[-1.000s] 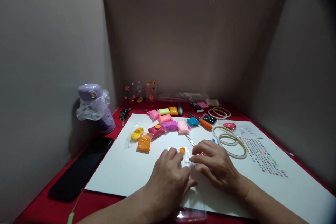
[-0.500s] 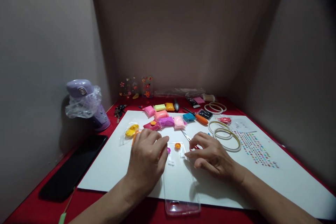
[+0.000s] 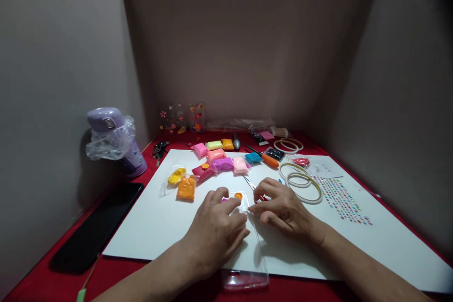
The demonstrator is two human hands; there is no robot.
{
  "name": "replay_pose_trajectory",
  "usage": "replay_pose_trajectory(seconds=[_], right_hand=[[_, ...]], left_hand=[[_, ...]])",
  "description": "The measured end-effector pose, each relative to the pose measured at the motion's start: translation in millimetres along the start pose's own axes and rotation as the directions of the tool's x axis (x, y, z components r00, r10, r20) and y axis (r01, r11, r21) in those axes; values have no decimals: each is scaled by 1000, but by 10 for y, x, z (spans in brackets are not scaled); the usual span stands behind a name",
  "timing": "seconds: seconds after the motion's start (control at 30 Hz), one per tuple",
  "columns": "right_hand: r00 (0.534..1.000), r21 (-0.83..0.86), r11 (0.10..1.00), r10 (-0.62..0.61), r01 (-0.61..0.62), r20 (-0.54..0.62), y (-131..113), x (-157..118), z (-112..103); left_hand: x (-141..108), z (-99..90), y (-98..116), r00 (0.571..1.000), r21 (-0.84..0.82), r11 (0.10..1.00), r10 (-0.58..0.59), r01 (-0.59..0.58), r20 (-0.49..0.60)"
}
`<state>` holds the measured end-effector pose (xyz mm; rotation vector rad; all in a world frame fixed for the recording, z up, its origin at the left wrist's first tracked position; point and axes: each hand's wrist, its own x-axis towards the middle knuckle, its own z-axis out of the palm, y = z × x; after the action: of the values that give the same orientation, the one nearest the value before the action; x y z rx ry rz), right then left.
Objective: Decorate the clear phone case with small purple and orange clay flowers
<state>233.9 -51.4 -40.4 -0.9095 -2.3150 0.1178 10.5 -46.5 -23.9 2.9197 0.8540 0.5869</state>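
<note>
A clear phone case (image 3: 245, 281) lies on the white board, its lower end past the board's front edge. Near its top sits a small orange clay flower (image 3: 238, 196); the magenta piece (image 3: 224, 200) beside it is mostly behind my fingers. Over the upper left of the case is my left hand (image 3: 221, 229), fingers apart and holding nothing I can see. My right hand (image 3: 281, 207) rests at the case's right edge, its index fingertip on or close to the case and its fingers loosely bent and apart. Partly behind it are red-handled scissors (image 3: 250, 183).
Clay packets, among them an orange one (image 3: 186, 188) and a purple one (image 3: 222, 164), lie farther back. On the right are tape rolls (image 3: 305, 199) and a gem sticker sheet (image 3: 341, 198). At left stand a purple bottle (image 3: 132, 160) and a black phone (image 3: 99, 226).
My left hand has moved right and toward me, lowering over the case with its fingers spreading, uncovering the orange packet. My right hand stays nearly still.
</note>
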Motion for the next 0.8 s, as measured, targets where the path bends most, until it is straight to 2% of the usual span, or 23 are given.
replay_pose_trajectory(seconds=[0.4, 0.6, 0.8], right_hand=[[996, -45, 999, -14, 18, 84, -19, 7, -10], [991, -137, 987, -63, 79, 116, -53, 13, -8], [985, -164, 979, -98, 121, 144, -41, 6, 89]], left_hand=[[-11, 85, 52, 994, 85, 996, -5, -4, 105], [-21, 111, 36, 996, 98, 995, -3, -6, 86], [-29, 149, 37, 999, 107, 994, -4, -1, 51]])
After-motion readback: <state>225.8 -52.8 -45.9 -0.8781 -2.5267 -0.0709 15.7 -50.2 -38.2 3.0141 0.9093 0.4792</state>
